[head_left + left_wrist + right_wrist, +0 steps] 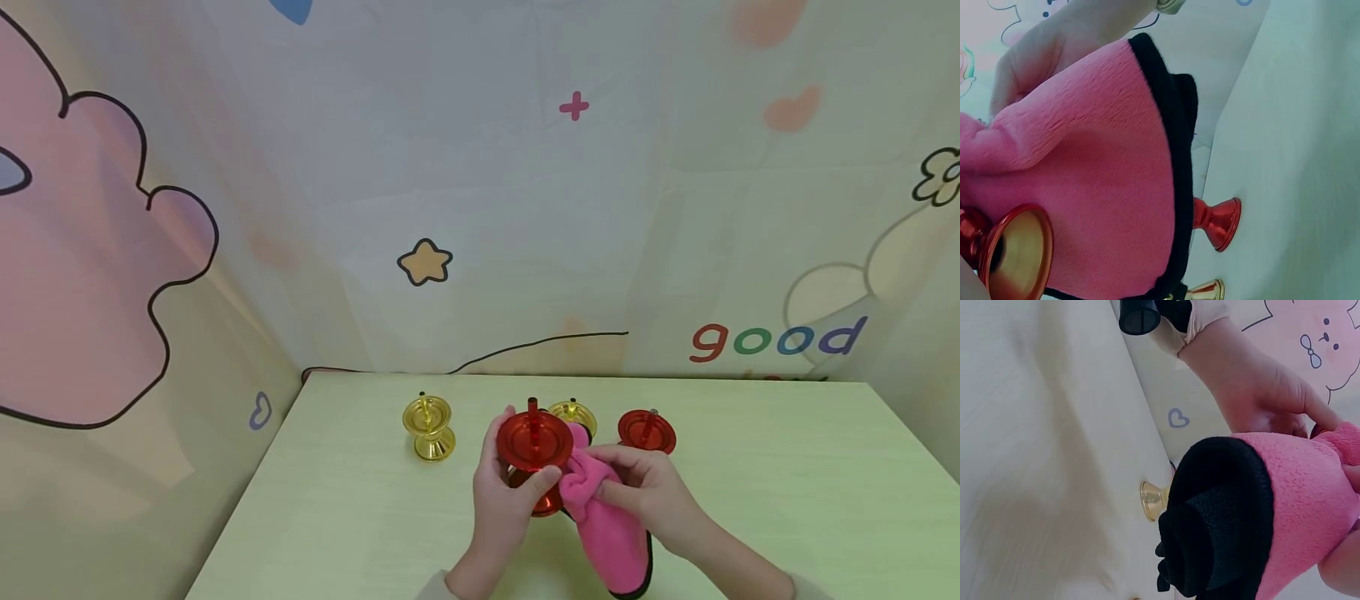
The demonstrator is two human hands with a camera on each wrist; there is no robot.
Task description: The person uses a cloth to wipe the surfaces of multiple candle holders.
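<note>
My left hand [504,500] grips a shiny red candle holder [517,446] with a dish top and a central spike, held upright above the table. In my right hand [663,500] is a bunched pink cloth [615,550] with black edging, pinched between thumb and fingers. The cloth touches or lies very near the holder's right side; its lower end hangs down. The left wrist view shows the holder's flared base [1025,256] against the pink cloth. Cloth covers most of the right wrist view, hiding the red holder there.
A gold candle holder [433,446] stands to the left on the pale table [337,500]. Behind the hands are another gold holder [587,415], partly hidden, and a second red one [660,433] on the right. A printed cloth backdrop [495,208] rises behind the table.
</note>
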